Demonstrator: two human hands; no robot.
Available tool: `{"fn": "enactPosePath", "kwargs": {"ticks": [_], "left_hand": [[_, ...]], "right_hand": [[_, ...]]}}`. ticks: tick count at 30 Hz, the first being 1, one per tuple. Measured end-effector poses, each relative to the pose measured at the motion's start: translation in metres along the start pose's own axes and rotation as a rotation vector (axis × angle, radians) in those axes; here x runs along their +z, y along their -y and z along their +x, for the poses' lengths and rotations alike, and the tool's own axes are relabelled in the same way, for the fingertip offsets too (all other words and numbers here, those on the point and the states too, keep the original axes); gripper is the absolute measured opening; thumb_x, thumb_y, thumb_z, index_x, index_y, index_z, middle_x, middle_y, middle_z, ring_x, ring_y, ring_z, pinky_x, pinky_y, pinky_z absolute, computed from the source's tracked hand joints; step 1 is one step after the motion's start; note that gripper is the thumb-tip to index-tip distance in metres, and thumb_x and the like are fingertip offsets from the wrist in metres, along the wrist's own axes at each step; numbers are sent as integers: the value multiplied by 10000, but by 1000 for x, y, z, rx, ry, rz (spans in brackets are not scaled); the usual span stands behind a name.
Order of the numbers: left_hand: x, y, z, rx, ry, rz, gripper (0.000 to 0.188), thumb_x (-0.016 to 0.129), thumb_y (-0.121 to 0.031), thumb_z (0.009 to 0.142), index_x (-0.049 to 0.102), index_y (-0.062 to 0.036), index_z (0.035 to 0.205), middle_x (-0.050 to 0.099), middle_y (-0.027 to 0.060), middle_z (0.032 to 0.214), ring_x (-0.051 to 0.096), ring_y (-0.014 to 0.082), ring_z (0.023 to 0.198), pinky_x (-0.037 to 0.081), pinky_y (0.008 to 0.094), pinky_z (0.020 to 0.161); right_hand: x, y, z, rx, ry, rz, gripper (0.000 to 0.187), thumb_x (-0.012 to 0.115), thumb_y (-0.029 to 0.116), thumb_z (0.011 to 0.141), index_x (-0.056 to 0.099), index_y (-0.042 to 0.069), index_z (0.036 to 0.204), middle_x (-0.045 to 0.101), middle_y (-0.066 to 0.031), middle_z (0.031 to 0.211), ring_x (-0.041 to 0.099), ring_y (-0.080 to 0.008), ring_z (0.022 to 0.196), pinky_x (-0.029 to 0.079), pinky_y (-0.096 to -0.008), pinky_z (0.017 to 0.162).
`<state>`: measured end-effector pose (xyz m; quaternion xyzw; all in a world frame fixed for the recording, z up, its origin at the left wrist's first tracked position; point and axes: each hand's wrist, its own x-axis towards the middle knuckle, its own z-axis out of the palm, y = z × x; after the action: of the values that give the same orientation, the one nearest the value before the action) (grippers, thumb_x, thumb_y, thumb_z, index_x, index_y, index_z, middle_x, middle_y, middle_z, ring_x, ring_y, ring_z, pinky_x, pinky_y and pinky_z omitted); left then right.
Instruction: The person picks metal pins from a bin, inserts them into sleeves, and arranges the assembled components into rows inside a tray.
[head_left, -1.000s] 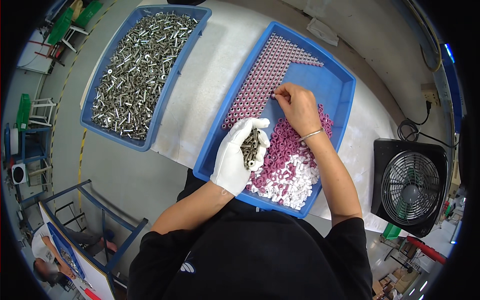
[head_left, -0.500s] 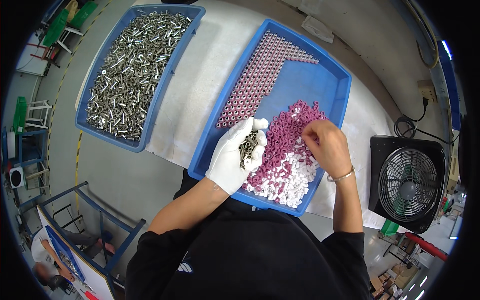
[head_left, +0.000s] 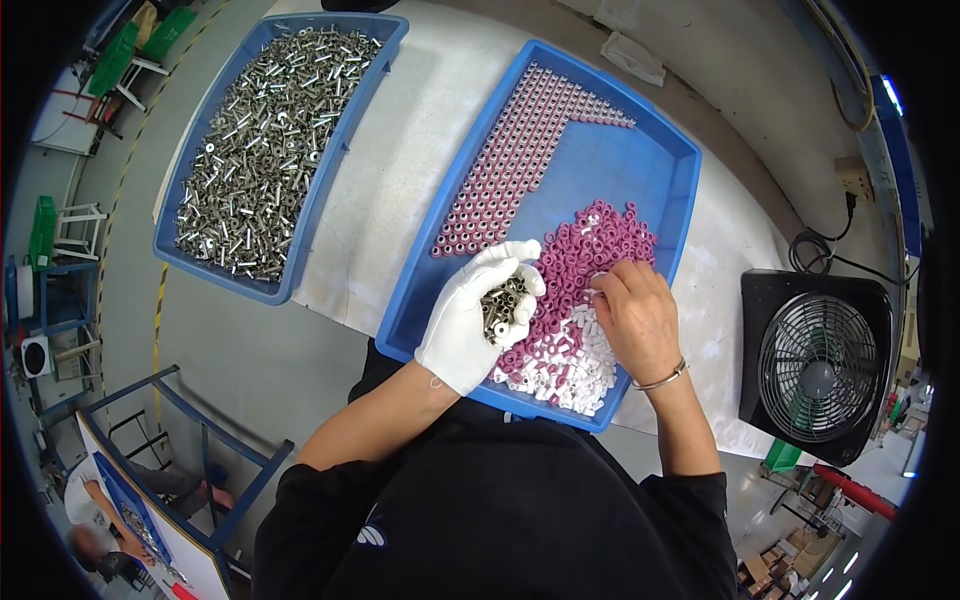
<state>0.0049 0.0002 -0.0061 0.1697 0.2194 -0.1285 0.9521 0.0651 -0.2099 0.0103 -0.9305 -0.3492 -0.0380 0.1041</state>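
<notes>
My left hand [head_left: 466, 318], in a white glove, is cupped round a handful of small metal rivet-like pins [head_left: 502, 304] above the near left part of a blue tray [head_left: 612, 165]. Bare, with a bangle at the wrist, my right hand [head_left: 640, 318] reaches over the loose parts, thumb and fingertips pinched together. What sits between those fingertips is too small to make out. Below it lie a heap of purple rings [head_left: 568, 262] and a heap of small white sleeves [head_left: 572, 378], partly mixed. Assembled pieces with purple rings [head_left: 490, 185] stand in tight rows along the tray's left side.
On the left stands a second blue tray [head_left: 322, 190] full of loose metal pins [head_left: 265, 150]. A black fan [head_left: 816, 370] is at the right, its cord running to a wall socket [head_left: 853, 180]. A white cloth [head_left: 633, 58] lies behind the tray. Another person [head_left: 100, 510] sits at lower left.
My right hand has moved left and toward me, from the right edge of the purple rings to where rings and white sleeves meet. The left hand has barely shifted.
</notes>
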Motion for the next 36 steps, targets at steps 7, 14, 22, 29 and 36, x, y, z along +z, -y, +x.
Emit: {"fn": "enactPosePath", "kwargs": {"ticks": [7, 14, 22, 29, 36], "left_hand": [[15, -10, -3, -27, -25, -137, 357, 447, -227, 1084, 545, 10, 1332, 650, 89, 921, 577, 84, 621, 390, 178, 405], [1, -2, 0, -75, 17, 10, 325, 464, -198, 1084, 556, -1, 1325, 643, 67, 905, 562, 68, 620, 388, 173, 416], [-3, -1, 0, -34, 7, 44, 287, 515, -182, 1066, 604, -23, 1288, 639, 47, 896, 556, 36, 641, 382, 141, 437], [-1, -2, 2, -41, 31, 28, 286, 493, -183, 1079, 578, -13, 1294, 628, 48, 899, 553, 62, 655, 392, 176, 456], [1, -2, 2, -14, -19, 62, 234, 516, -178, 1066, 597, -43, 1239, 623, 51, 918, 560, 75, 696, 382, 183, 470]], "right_hand": [[-5, 6, 5, 143, -32, 149, 120, 715, 13, 763, 697, 60, 872, 607, -58, 869, 582, -242, 773, 487, -331, 742], [-2, -2, 30, 397, -18, 535, 112, 706, -4, 777, 706, 41, 880, 642, -62, 785, 591, -235, 750, 490, -337, 724], [23, -13, 58, 249, -27, 413, 71, 712, 8, 798, 713, 36, 863, 696, -62, 795, 615, -231, 777, 502, -334, 771], [35, -17, 60, 105, -77, 347, 68, 716, 11, 809, 719, 25, 875, 695, -51, 793, 586, -217, 761, 494, -325, 786], [32, -15, 62, 88, -35, 268, 68, 712, 4, 801, 715, 46, 855, 700, -56, 814, 593, -224, 772, 493, -324, 795]]}}
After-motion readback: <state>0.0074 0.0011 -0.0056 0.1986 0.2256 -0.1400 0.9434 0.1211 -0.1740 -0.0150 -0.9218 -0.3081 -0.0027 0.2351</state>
